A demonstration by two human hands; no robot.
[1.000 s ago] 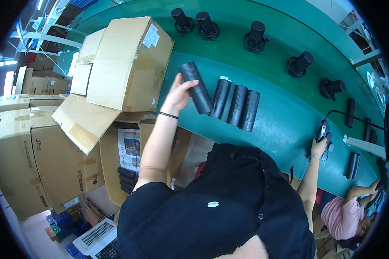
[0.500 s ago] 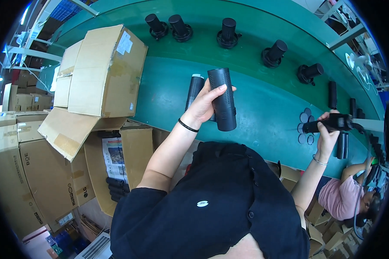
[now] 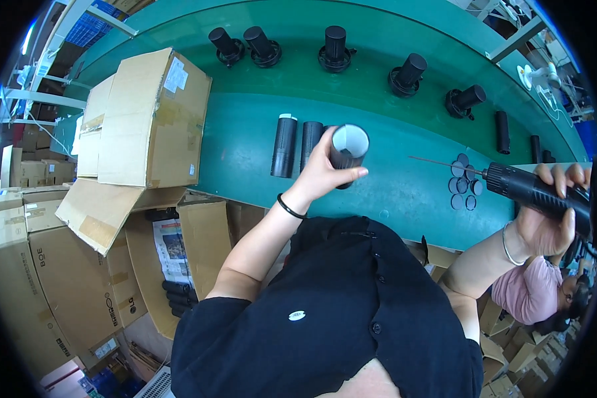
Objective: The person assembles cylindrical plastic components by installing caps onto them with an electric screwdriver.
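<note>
Bench: long green worktop [image 3: 404, 205] across the middle of the frame, with a raised green ledge along its far side. Large open carton [image 3: 136, 126] stood at upper left; a lower carton [image 3: 209, 232] at left centre held dark cylindrical parts and printed paper. A co-worker [image 3: 530, 292] in a pink top sat at lower right.

Along the top of the frame, 5 black flanged units [image 3: 335, 50] stood spaced on the ledge. The right hand [image 3: 544, 225], at right, had its fingers closed around a black powered driver [image 3: 517, 186], its thin shaft pointing left. The left hand [image 3: 322, 172], near centre, was wrapped around 1 black cylinder [image 3: 349, 147], pale-lined open end tipped toward the camera. Just left of it, at least 2 similar tubes [image 3: 284, 149] lay on the bench, others possibly hidden behind the hand. Smallest: about 8 small round discs [image 3: 454, 184], right of centre, clustered below the shaft.

Progress, judged from layout: early on the held piece; shaft and cylinder well apart, no fastening seen. Bench tubes remained unheld, discs loose. Whether the 5 units were finished: cannot tell.
</note>
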